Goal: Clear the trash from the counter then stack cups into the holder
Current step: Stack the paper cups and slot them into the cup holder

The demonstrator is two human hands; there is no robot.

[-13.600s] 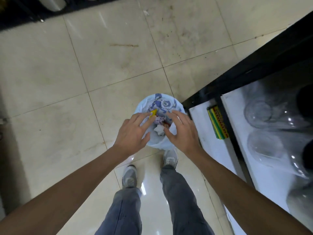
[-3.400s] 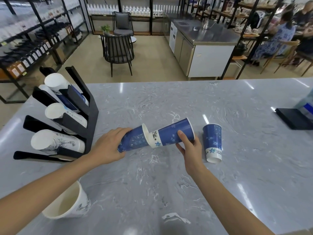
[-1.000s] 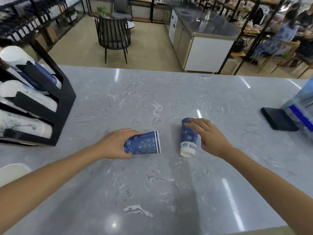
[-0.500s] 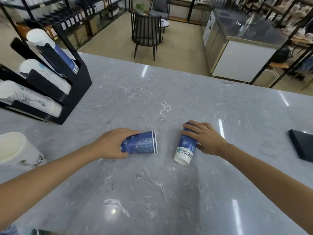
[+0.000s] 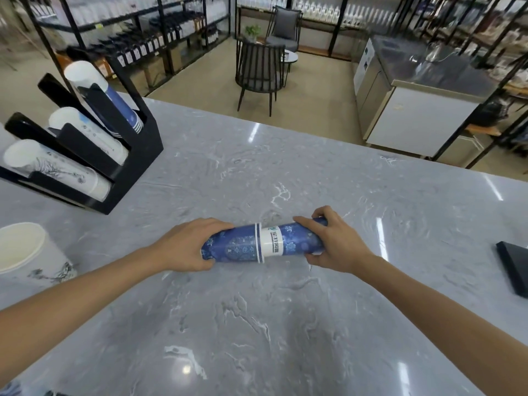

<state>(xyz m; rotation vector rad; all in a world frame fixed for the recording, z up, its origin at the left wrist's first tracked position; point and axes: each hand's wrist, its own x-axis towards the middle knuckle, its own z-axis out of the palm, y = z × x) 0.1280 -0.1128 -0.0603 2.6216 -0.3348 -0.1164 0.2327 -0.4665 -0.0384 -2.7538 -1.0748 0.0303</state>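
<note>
Two blue patterned paper cups lie on their sides over the grey marble counter (image 5: 257,324), end to end. My left hand (image 5: 187,245) grips the nested blue cups (image 5: 233,248) by their base. My right hand (image 5: 334,241) grips a single blue cup (image 5: 294,244) whose white-banded end meets the rim of the left ones. The black cup holder (image 5: 137,155) stands at the back left, with slanted stacks of white and blue cups in its three slots.
A white paper cup (image 5: 25,255) with an ink drawing stands upright at the left edge. A flat black object (image 5: 514,267) lies at the right edge. Beyond the counter's far edge are a chair, shelves and a steel cabinet.
Half a second ago the two cups lay apart on the counter, one under each hand. Both hands have brought them together, so the right cup's end now meets the left cups' rim.
</note>
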